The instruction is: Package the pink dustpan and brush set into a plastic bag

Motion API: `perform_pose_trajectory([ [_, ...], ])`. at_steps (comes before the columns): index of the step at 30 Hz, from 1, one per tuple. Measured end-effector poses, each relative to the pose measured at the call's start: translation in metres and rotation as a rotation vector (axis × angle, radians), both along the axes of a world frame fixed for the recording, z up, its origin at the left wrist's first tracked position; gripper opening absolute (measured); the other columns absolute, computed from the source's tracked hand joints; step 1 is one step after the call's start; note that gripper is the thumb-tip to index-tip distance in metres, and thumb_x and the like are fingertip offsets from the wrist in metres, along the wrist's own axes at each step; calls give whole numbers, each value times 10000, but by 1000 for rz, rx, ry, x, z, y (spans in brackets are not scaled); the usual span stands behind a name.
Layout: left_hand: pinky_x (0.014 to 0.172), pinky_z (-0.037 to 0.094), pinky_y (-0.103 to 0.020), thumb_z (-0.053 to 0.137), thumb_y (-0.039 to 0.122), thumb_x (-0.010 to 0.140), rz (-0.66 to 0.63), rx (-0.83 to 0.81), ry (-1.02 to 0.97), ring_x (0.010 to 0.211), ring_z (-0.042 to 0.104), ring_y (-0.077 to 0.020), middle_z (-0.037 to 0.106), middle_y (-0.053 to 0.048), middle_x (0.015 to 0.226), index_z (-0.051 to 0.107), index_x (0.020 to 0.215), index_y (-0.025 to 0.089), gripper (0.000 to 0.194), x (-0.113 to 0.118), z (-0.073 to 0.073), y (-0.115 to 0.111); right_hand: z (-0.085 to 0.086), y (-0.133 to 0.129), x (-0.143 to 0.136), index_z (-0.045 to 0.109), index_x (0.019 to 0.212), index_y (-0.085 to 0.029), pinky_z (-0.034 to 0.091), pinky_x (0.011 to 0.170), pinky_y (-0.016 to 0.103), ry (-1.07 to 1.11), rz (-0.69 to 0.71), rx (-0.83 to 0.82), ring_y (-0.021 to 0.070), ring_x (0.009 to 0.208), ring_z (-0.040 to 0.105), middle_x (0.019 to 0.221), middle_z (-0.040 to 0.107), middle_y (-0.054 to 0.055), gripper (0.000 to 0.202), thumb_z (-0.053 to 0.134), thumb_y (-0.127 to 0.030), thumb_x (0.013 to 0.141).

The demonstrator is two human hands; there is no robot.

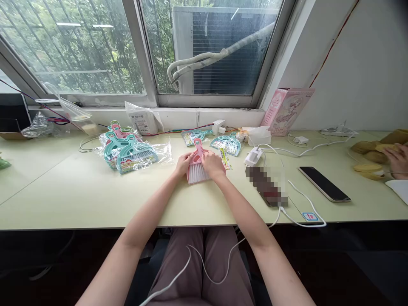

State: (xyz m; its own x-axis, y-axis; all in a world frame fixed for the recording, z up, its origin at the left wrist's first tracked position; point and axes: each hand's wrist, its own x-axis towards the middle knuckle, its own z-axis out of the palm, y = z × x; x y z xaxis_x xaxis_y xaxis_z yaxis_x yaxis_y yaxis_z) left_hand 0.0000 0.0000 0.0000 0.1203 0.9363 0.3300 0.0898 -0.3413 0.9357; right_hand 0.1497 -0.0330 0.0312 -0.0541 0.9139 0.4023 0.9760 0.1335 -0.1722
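A small pink hand brush (198, 158) with white bristles lies at the middle of the table, its handle pointing to the window. A pink edge, apparently a dustpan, shows beneath the bristles. My left hand (184, 165) grips the brush's left side, fingers closed on it. On the opposite side, my right hand (213, 165) is closed over the brush's right part and hides it. A yellow-green printed card (226, 159) lies by my right hand. Just behind are a teal brush-and-dustpan set (230, 145) and another wrapped teal set (194, 137).
Left of my hands is a pile of plastic-wrapped brush sets (135, 155). To the right are a white charger (253, 156), a blurred-out phone (266, 187), white cables and a black phone (324, 183). A pink box (287, 111) stands behind. Another person's hand (397, 159) holds something yellowish-brown.
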Motion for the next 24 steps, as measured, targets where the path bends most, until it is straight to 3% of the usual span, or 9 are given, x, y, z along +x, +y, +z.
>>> perform_pose_trajectory([
  [6,654,444,-291,673,576,734,-167,-188,-103,676,612,-188,688,-63,744,691,767,131,447,-10,1,4,1,3,1,761,832,-184,428,685,265,214,-101,-27,207,803,666,840,727,112,396,420,-347,949],
  [11,615,427,-283,718,620,665,-181,-283,-126,642,607,-177,710,-72,763,720,848,123,530,-13,0,7,1,15,11,786,804,-227,407,620,258,359,-124,-162,200,772,666,802,737,77,374,494,-438,903],
  [17,626,409,-292,656,616,714,-219,-231,37,635,587,-179,689,-61,719,719,774,127,497,-15,-3,11,-3,25,23,780,744,-242,374,569,242,434,-87,-253,174,736,663,758,741,39,358,526,-454,880],
  [21,694,456,-315,628,541,763,-225,-185,88,716,625,-205,704,-64,775,722,942,148,442,-17,-3,12,-3,23,21,783,766,-229,387,572,236,395,-83,-242,173,741,673,771,746,51,369,519,-456,887],
  [24,819,480,-350,618,450,785,-136,-127,92,889,655,-234,725,-79,951,692,1061,183,391,-15,-5,12,-3,16,12,784,844,-215,412,615,231,284,-91,-170,176,775,680,831,752,76,345,497,-395,908],
])
